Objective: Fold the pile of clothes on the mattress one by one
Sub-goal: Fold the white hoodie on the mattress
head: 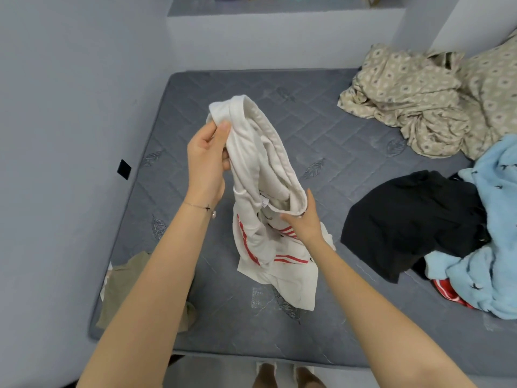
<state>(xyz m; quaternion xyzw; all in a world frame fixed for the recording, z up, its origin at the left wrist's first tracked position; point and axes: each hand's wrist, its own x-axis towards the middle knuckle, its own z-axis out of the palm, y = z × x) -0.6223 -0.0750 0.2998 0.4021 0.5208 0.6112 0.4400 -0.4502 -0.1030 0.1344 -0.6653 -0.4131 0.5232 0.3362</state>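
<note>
Now, white striped garment (pixel 251 169) hangs frame centre, hem on mattress (pixel 335 121). Left hand (pixel 208 163) fingers pinch waistband (pixel 282 158); right hand (pixel 303 222) pinches its other end. Risk: twisted legs bunch, fold skews.

We hold the white red-striped fabric garment (pixel 268 169) above the middle of the grey quilted mattress (pixel 335 121), left hand (pixel 208 161) at its far end, right hand (pixel 303 219) nearer. The black cloth garment (pixel 414 217) lies to the right, touching the fluffy light-blue garment (pixel 495 247) beyond it. The crumpled beige patterned sheet (pixel 414 102) lies behind both. The olive fabric garment (pixel 126 289) lies at the near left corner.
</note>
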